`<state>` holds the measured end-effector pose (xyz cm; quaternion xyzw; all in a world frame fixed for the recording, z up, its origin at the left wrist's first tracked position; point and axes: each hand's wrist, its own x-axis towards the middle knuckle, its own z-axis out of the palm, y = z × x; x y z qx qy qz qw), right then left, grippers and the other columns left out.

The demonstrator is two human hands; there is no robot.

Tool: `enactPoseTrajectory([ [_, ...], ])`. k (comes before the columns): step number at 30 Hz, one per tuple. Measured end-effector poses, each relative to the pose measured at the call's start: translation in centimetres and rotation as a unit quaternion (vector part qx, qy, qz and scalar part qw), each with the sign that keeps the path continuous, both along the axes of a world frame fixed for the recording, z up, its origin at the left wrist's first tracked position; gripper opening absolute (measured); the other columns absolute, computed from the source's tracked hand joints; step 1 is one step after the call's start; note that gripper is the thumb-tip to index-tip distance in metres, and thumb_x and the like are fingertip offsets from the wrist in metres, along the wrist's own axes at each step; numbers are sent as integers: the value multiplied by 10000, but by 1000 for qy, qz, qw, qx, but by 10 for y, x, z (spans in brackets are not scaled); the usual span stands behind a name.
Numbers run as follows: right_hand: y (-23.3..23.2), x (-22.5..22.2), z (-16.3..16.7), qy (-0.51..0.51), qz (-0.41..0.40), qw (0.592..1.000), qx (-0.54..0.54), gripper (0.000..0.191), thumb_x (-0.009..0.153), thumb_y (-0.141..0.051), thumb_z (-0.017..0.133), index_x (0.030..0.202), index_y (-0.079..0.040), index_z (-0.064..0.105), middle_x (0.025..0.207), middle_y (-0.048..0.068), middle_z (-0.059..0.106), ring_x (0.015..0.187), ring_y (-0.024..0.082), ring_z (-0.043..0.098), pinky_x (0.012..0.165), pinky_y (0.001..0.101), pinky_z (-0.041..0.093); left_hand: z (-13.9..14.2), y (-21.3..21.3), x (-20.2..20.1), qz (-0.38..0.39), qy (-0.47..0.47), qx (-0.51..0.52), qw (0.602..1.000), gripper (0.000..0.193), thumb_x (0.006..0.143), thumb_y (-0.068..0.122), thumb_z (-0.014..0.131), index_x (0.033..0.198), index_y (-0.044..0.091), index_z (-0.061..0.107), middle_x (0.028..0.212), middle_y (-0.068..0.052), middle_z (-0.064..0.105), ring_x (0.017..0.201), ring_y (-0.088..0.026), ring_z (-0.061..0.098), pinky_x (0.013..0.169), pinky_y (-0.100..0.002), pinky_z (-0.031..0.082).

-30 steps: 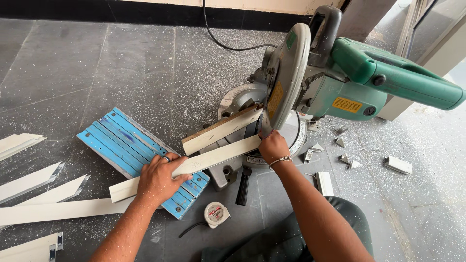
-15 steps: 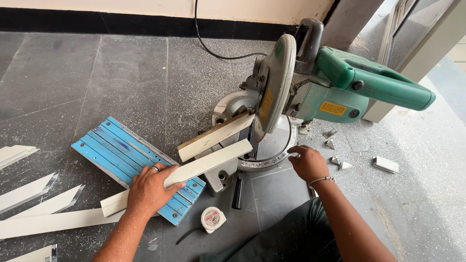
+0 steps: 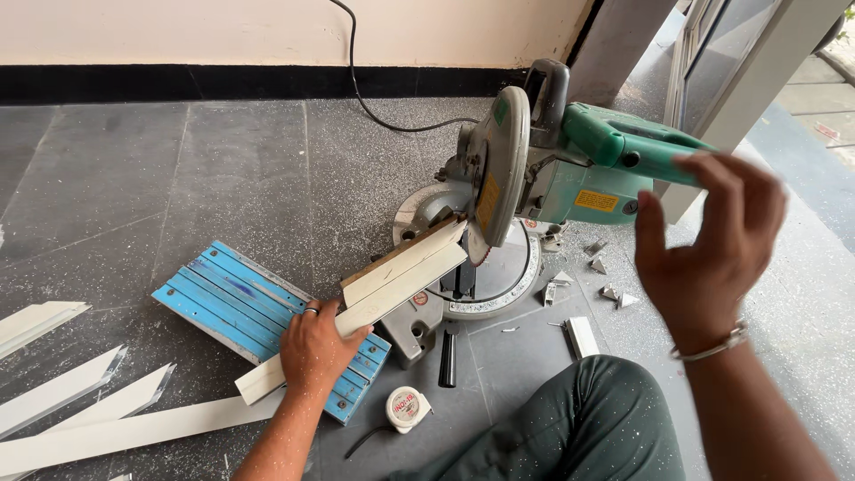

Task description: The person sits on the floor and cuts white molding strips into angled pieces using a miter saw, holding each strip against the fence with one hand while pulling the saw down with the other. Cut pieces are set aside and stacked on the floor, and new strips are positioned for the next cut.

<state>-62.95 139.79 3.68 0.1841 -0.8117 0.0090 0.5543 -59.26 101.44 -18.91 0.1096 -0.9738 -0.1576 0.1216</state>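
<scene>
Seated on a grey stone floor, I press my left hand (image 3: pixel 313 346) flat over a long white trim strip (image 3: pixel 356 319), fingers curled across it and holding it down on the blue slatted board (image 3: pixel 233 301) beneath my palm. Ahead of that hand the strip runs up onto the base of the green miter saw (image 3: pixel 552 169), its far end lying just under the raised round blade guard (image 3: pixel 495 175). My right hand (image 3: pixel 708 245) hangs open in the air, fingers spread and gripping nothing, just beside the saw's green handle (image 3: pixel 634 142) but not touching it. A small white tape measure (image 3: pixel 406 408) lies on the floor close behind my left hand. More white strips (image 3: pixel 85 405) lie well out to the left of it.
</scene>
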Motion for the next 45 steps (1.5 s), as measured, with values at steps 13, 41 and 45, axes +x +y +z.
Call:
enactPoseTrajectory([
  [13,-160,-52,141,-585,-160,785,126,639,725,-582,826,1156,-111,782,934,131,812,783,286,813,776,433,675,95,-185,70,24,-61,-8,998,601,680,596,873,1091,175,748,1037,-54,711,1056,-269,664,842,-497,528],
  [41,-191,-126,90,-459,-217,846,164,536,803,-491,847,1191,-131,774,768,95,786,600,226,760,606,371,642,54,-206,-34,31,-51,-16,998,656,658,640,870,1059,136,747,982,-82,726,990,-271,681,785,-478,544],
  [45,-194,-128,91,-460,-225,843,165,563,790,-484,856,1220,-131,764,782,95,788,615,224,767,603,367,644,57,-209,-36,30,-40,-13,999,650,651,635,871,1048,135,745,980,-74,723,987,-276,682,786,-482,546],
])
